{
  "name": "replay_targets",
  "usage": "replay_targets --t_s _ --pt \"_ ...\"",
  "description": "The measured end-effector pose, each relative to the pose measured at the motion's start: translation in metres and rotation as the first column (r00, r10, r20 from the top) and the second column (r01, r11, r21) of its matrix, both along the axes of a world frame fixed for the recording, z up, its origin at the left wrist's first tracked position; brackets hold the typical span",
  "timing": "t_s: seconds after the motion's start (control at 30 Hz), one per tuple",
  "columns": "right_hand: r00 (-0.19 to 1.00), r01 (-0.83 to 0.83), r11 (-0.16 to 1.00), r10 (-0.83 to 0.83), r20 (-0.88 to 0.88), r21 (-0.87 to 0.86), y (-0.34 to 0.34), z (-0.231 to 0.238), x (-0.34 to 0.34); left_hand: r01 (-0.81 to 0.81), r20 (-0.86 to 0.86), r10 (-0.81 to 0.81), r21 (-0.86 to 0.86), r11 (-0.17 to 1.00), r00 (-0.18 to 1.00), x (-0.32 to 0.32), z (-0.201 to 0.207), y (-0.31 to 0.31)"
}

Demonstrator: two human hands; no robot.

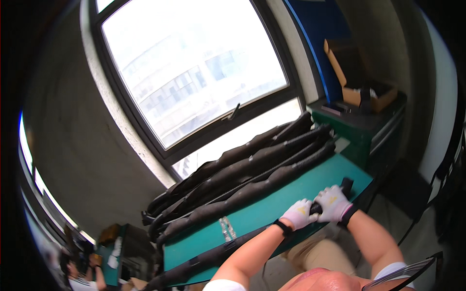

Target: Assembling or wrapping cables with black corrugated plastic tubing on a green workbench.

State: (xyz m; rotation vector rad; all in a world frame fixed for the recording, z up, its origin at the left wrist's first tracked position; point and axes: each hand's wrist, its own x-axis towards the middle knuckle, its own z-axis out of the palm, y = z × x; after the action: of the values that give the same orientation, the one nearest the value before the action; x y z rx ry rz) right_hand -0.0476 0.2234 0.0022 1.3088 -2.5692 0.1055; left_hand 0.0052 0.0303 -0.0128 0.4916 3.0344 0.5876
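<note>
- where the room falls away to the far left, i see a co-worker (80,282) beside a second green table (110,275), both blurred from here.
- heaped along the far long edge of the nearer green table (296,186), below the window (194,72), lies a pile of long black bundles (238,196), the left ends bending down at the left edge.
- between the long edges, left of the table's centre, sits a shiny, clear-looking strip (226,229).
- along the near long edge runs a long black tube (204,262), its left part reaching past the near left corner.
- the left hand (297,214), in a white glove with a dark band at the wrist, is wrapped round that tube, toward the near right corner.
- the right hand (333,203), gloved and banded likewise, is clamped on it just beside the left; a little black shows between them.
- past the right hand, the tube's end sticks out near the right edge.
- beyond that edge stands a dark green cabinet (340,132), an open cardboard box (381,103) on top.
</note>
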Motion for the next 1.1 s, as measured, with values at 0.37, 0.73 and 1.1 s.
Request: replay_targets --t_s 0.37,0.73,1.1 --pt "0.980 -0.199 0.980 0.199 0.026 -0.001 0.037 0.011 -0.039 -0.101 -0.019 0.101 -0.027 0.995 0.995 -0.014 0.010 0.017" --pt "0.996 -0.068 0.996 0.071 -0.050 0.059 0.020 -0.008 -0.027 -0.168 -0.115 0.169 0.013 0.986 0.979 0.005 0.010 0.008" --pt "0.984 -0.178 0.983 0.177 -0.021 -0.046 0.044 0.011 -0.037 -0.160 -0.124 0.159 0.005 0.987 0.979 -0.005 0.016 0.013"
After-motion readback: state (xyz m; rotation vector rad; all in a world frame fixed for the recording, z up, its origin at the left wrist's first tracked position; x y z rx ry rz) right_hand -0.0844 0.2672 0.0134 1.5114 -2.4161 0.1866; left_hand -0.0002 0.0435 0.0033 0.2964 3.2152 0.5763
